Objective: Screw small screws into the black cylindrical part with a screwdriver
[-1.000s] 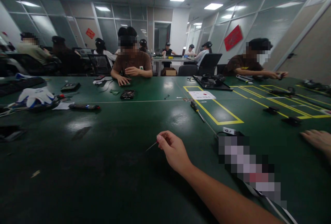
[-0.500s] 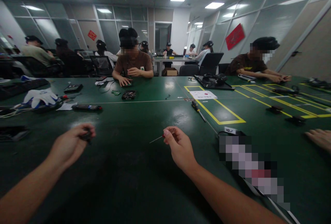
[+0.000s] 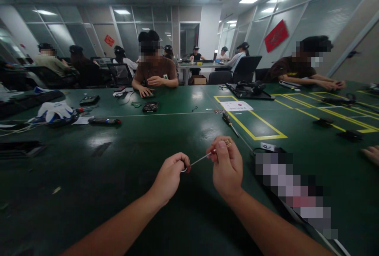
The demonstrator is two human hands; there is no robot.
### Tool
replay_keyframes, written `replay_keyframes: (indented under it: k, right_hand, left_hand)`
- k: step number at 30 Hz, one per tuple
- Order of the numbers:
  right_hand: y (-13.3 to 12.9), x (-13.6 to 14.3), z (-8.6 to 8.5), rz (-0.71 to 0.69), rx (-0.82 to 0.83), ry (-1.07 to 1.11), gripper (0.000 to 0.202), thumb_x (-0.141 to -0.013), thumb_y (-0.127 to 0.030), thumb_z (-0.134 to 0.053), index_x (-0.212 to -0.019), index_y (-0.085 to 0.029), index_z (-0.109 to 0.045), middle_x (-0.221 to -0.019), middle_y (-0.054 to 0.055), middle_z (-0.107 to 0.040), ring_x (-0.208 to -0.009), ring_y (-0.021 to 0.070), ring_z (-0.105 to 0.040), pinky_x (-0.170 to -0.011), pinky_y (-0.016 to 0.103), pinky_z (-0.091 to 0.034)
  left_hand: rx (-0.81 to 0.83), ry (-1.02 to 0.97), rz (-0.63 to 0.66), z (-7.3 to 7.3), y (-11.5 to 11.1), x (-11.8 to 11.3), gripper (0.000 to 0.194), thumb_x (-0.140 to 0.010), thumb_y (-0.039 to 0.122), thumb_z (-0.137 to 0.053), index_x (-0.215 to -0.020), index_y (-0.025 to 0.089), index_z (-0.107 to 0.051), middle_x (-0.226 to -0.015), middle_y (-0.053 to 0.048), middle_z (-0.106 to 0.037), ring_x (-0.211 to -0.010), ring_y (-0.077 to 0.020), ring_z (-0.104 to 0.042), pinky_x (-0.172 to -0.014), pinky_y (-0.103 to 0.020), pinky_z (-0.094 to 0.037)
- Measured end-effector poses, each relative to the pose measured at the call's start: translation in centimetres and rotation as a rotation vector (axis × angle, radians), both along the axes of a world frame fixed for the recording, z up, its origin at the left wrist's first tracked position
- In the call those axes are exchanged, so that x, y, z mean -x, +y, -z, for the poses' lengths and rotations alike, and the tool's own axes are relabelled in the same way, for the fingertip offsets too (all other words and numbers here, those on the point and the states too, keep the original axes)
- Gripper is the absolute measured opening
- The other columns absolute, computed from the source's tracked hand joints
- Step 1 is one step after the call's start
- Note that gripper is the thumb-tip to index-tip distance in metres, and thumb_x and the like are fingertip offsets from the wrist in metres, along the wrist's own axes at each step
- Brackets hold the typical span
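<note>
Near the middle of the green table, my right hand (image 3: 227, 167) is closed around a small gold-coloured piece (image 3: 227, 142) and the reddish end of a thin pale cable (image 3: 201, 159). The cable stretches down to my left hand (image 3: 171, 175), whose curled fingers pinch its other end, where a white loop shows below the fingertips. My hands are a short way apart. On the table left of them lies a dark flat piece (image 3: 101, 149).
A screwdriver (image 3: 230, 125) and yellow tape outlines (image 3: 268, 125) lie beyond my right hand. White gloves (image 3: 55, 111) and a dark cylindrical tool (image 3: 104, 121) are at the left. People sit across the table; another person's hand (image 3: 371, 153) rests at the right edge.
My left hand has moved right, close to my right hand, and now pinches the cable's end. The dark object it held is now out of it; a dark piece shows on the table.
</note>
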State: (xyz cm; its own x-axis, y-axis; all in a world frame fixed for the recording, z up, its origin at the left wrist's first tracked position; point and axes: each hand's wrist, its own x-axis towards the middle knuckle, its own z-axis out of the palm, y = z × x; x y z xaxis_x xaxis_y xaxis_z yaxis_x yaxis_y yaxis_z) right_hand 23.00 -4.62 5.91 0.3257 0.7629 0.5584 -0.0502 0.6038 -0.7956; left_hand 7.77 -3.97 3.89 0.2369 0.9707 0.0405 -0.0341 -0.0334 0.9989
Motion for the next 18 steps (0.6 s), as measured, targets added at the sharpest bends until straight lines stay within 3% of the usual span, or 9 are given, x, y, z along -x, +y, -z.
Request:
replay_keyframes:
  k: [4, 8, 13, 18]
  right_hand:
    - [-0.5, 0.1, -0.2, 0.000, -0.039, -0.073, 0.028, -0.105, -0.042, -0.050, -0.086, -0.023, -0.058, -0.074, -0.002, -0.051, -0.060, 0.0133, -0.047, -0.055, 0.027, -0.041]
    - [-0.7, 0.0, 0.0, 0.022, -0.044, -0.165, 0.030, -0.106, -0.042, -0.047, -0.086, -0.023, -0.057, -0.075, -0.001, -0.050, -0.064, 0.0155, -0.049, -0.060, 0.030, -0.043]
    - [-0.8, -0.4, 0.5, 0.049, -0.077, -0.366, 0.026, -0.107, -0.037, -0.047, -0.087, -0.023, -0.057, -0.072, -0.002, -0.051, -0.059, 0.0140, -0.048, -0.057, 0.029, -0.039]
    - [-0.8, -0.3, 0.5, 0.020, -0.070, -0.491, 0.022, -0.107, -0.033, -0.046, -0.090, -0.024, -0.057, -0.070, -0.002, -0.055, -0.060, 0.0147, -0.055, -0.056, 0.028, -0.042]
  left_hand:
    - [-0.014, 0.049, 0.049, 0.0, -0.7, -0.5, 0.015, -0.072, 0.015, -0.046, -0.073, 0.018, -0.060, -0.073, -0.003, -0.057, -0.077, -0.0199, -0.053, -0.075, -0.032, -0.040]
    - [-0.033, -0.034, 0.150, 0.4, -0.9, 0.0, 0.015, -0.074, 0.017, -0.048, -0.081, 0.018, -0.061, -0.081, -0.003, -0.058, -0.083, -0.0202, -0.053, -0.079, -0.032, -0.041]
    - [-0.078, 0.015, 0.188, 1.2, -1.2, 0.5, 0.040, -0.066, 0.005, -0.057, -0.103, 0.019, -0.060, -0.096, -0.002, -0.058, -0.093, -0.0187, -0.056, -0.085, -0.030, -0.043]
    - [-0.099, 0.035, 0.176, 1.7, -1.1, 0.7, 0.033, -0.079, 0.007, -0.061, -0.109, 0.020, -0.058, -0.104, -0.004, -0.063, -0.098, -0.0197, -0.058, -0.090, -0.033, -0.045]
